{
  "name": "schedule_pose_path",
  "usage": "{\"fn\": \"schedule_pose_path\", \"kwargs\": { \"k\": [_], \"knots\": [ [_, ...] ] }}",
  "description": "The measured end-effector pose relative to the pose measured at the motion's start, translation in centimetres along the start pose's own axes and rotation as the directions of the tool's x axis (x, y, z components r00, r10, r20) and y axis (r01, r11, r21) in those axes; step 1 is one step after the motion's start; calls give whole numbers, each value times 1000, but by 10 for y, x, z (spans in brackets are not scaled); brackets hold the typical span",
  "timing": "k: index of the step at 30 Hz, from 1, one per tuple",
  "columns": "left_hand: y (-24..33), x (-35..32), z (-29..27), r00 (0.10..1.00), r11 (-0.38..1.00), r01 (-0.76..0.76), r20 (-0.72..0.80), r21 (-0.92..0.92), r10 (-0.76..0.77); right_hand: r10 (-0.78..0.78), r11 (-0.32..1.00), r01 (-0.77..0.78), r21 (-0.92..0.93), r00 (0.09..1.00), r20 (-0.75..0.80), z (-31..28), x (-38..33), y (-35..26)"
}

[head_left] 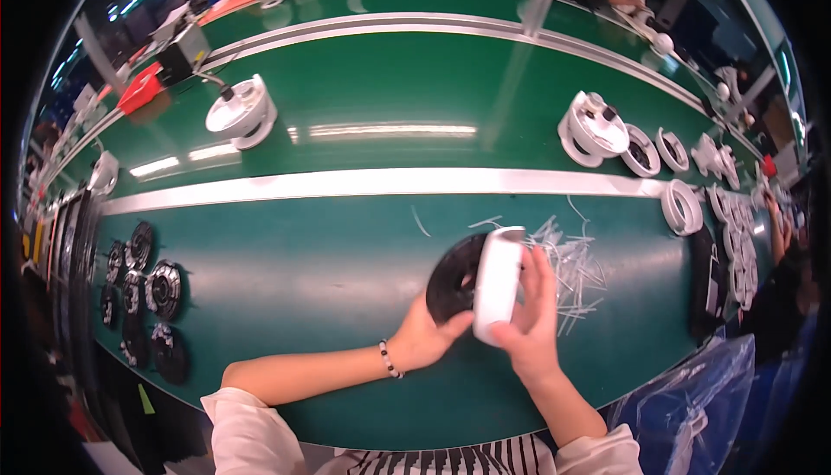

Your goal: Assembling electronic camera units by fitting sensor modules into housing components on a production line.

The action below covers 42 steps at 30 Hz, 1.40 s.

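Note:
My left hand (421, 336) holds a black round disc part (452, 276) by its lower edge, just above the green table. My right hand (532, 311) grips a white ring-shaped housing (498, 283), held on edge against the right side of the black disc. A bead bracelet sits on my left wrist. Behind my right hand a heap of thin white plastic strips (571, 263) lies on the table.
Several black round parts (143, 293) lie at the table's left edge. White ring housings (682, 207) are stacked at the right. On the green conveyor (389, 94) stand white assemblies (241, 112) (593, 127). Other people work at the far side. A clear plastic bag (692, 397) hangs at lower right.

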<state>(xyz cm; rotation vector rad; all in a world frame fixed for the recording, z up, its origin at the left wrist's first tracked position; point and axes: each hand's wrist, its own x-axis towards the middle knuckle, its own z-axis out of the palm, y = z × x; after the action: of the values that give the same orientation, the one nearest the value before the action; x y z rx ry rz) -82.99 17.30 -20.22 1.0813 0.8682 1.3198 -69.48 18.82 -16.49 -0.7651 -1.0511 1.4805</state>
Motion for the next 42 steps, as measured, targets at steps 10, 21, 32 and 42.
{"fn": "schedule_pose_path", "kwargs": {
  "k": [10,21,32,42],
  "knots": [
    [26,22,-19,781,581,624,401,-522,-478,-41,836,148,-529,977,209,-8,-10,-2],
    [21,26,-5,873,689,485,243,-538,-424,-96,436,286,-853,957,272,0,-6,-9],
    [20,28,-11,771,566,637,436,-523,-464,-140,316,408,-857,913,383,-2,4,-5],
    [16,28,-13,828,580,560,435,-592,-354,-175,385,333,-861,942,286,0,6,-5]
  ]
}}
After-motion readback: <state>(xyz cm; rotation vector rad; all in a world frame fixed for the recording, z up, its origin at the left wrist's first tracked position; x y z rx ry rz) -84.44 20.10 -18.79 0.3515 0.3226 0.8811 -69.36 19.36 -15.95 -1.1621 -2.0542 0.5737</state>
